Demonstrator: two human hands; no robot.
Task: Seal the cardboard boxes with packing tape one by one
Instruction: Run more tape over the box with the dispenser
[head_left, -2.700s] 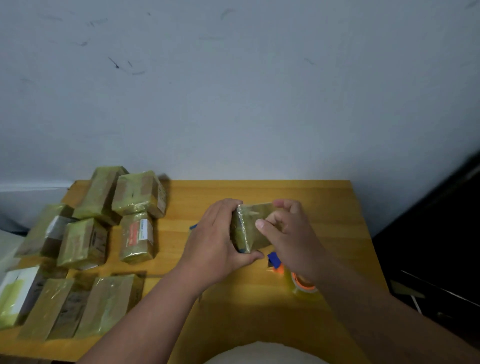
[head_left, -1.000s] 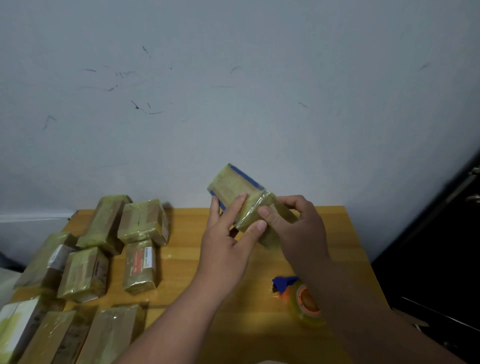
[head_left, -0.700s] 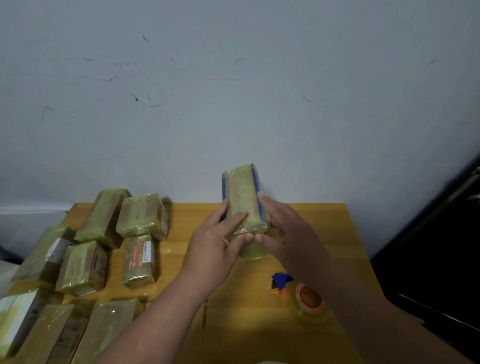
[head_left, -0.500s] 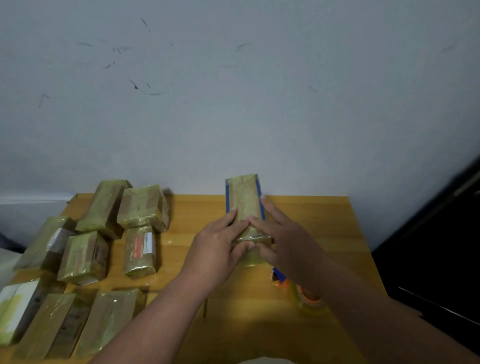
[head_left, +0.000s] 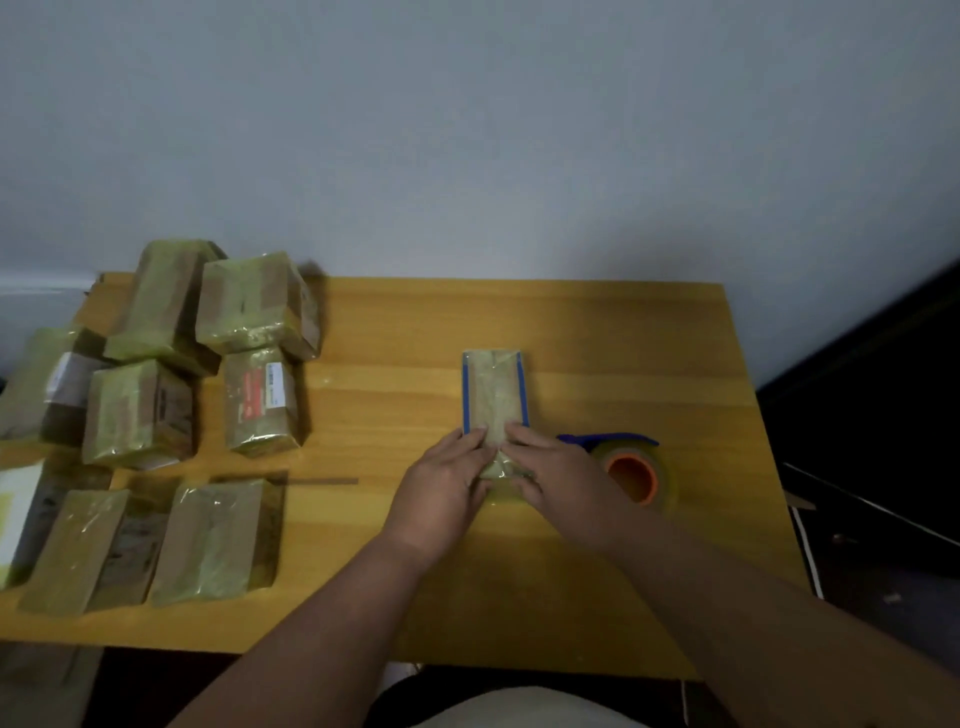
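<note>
A narrow tape-wrapped cardboard box with blue edges (head_left: 494, 395) lies flat on the wooden table (head_left: 623, 338), its long side pointing away from me. My left hand (head_left: 447, 486) presses straight fingers on the near left part of the box. My right hand (head_left: 556, 475) presses on its near right part. Both hands cover the box's near end. A roll of packing tape with an orange core and a blue cutter (head_left: 631, 470) lies just right of my right hand.
Several taped boxes (head_left: 254, 306) stand and lie in a group on the table's left side, some stacked near the wall. A dark piece of furniture (head_left: 878, 415) stands right of the table. The wall runs along the table's far edge.
The box was held up and turned in both hands, then brought down flat on the table. Both hands now press on its near end.
</note>
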